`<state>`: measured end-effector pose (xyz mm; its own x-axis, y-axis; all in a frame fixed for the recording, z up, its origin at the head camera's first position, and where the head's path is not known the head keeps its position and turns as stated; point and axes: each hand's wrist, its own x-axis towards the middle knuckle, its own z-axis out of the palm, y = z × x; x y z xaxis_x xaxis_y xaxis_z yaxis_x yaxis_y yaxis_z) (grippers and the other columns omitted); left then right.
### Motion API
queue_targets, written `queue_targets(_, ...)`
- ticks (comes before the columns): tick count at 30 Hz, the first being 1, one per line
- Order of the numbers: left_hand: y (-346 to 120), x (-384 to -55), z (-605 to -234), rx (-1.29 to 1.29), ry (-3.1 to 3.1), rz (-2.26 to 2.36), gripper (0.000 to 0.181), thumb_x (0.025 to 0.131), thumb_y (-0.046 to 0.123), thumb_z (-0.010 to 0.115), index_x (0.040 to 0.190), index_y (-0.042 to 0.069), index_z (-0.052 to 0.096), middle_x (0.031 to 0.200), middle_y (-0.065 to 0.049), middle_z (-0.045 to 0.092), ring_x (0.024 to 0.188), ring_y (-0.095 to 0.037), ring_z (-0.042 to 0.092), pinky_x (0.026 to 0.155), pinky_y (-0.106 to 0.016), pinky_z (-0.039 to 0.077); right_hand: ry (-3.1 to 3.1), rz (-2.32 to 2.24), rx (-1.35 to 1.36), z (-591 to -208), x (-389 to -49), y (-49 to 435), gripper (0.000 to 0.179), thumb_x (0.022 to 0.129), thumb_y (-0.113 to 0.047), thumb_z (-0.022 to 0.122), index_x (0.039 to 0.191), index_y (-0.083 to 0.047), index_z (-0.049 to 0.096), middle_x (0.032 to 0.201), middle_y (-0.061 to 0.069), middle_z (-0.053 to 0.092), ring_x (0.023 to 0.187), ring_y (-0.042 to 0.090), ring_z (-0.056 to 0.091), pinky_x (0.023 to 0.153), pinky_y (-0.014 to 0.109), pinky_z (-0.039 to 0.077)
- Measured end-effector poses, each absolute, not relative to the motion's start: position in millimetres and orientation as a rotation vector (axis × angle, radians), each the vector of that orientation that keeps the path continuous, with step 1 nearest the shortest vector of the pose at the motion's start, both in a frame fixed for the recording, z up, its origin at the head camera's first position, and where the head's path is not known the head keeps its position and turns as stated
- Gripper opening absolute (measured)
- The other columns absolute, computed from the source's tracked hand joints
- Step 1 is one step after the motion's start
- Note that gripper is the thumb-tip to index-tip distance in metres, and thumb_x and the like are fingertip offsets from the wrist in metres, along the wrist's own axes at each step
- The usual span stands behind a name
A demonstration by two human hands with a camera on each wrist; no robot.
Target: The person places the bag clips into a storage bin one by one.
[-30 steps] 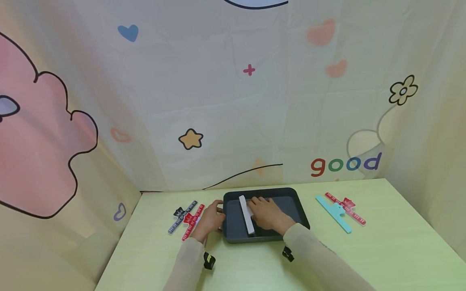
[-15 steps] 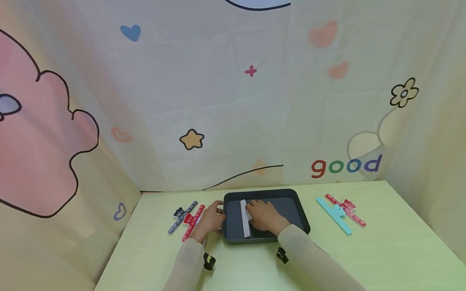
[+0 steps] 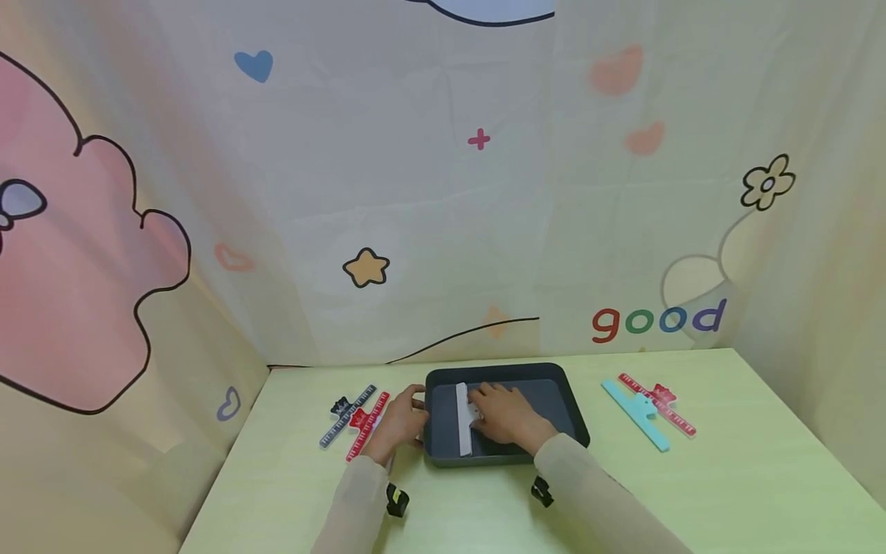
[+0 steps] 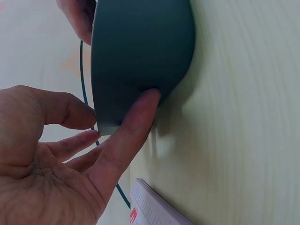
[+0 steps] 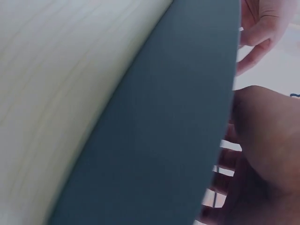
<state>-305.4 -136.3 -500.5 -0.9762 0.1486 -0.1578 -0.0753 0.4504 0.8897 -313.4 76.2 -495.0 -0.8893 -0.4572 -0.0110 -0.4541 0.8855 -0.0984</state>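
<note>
A dark grey tray (image 3: 508,460) stands on the table. In its left part lies a long white clip (image 3: 464,431), nearly parallel to the tray's left wall. My right hand (image 3: 512,415) reaches over the front right of the tray, fingers bent at the clip's middle handle, which they partly cover. At the tray's left side my left hand (image 3: 398,423) holds the edge; the left wrist view shows one finger (image 4: 136,119) pressed on the outer wall and another at the rim. The right wrist view shows mostly tray wall, hiding the right fingertips.
Left of the tray lie a black piano-key clip (image 3: 348,416) and a red piano-key clip (image 3: 368,427), the latter close to my left wrist. A light-blue clip (image 3: 635,415) crosses another red clip (image 3: 678,416) on the right. A printed curtain (image 3: 443,192) rises behind the table.
The white clip has gone from slanting and raised to lying lower and straighter, a little further left. My right hand moved slightly left with it. The left hand stayed at the tray's edge.
</note>
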Motion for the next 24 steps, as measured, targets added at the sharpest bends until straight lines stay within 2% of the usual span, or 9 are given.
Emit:
queue_targets(7,-137.1,-305.4,-502.5,0.081,2.489,1.548,0.057,0.089,-0.001,0.051,0.145,0.001,0.039,0.129,-0.03,0.055,0.1,-0.039,0.065,0.052,-0.04,0.062,3.09,-0.146,-0.785,-482.4,-305.5,87.7,0.046,0.095,-0.032,0.063,0.137,-0.016,0.054,0.129,0.006,0.056,0.122,0.029,0.052,0.098,0.057,0.046)
queue_targets(15,-136.4,-306.0,-503.8,0.097,2.491,1.553,0.057,0.09,-0.002,0.05,0.145,0.001,0.039,0.129,-0.032,0.055,0.105,-0.043,0.064,0.052,-0.04,0.062,3.145,-0.167,-0.822,-467.2,-298.0,105.3,0.048,0.095,-0.035,0.064,0.137,-0.017,0.054,0.135,0.007,0.053,0.125,0.031,0.051,0.098,0.057,0.046)
queue_targets(24,-135.2,-304.7,-502.1,0.082,2.523,1.524,0.057,0.091,0.0,0.051,0.146,0.002,0.038,0.129,-0.031,0.056,0.105,-0.041,0.064,0.051,-0.039,0.061,3.22,-0.174,-0.802,-456.9,-291.8,129.6,0.051,0.093,-0.038,0.065,0.138,-0.016,0.053,0.138,0.009,0.053,0.128,0.032,0.05,0.099,0.057,0.046)
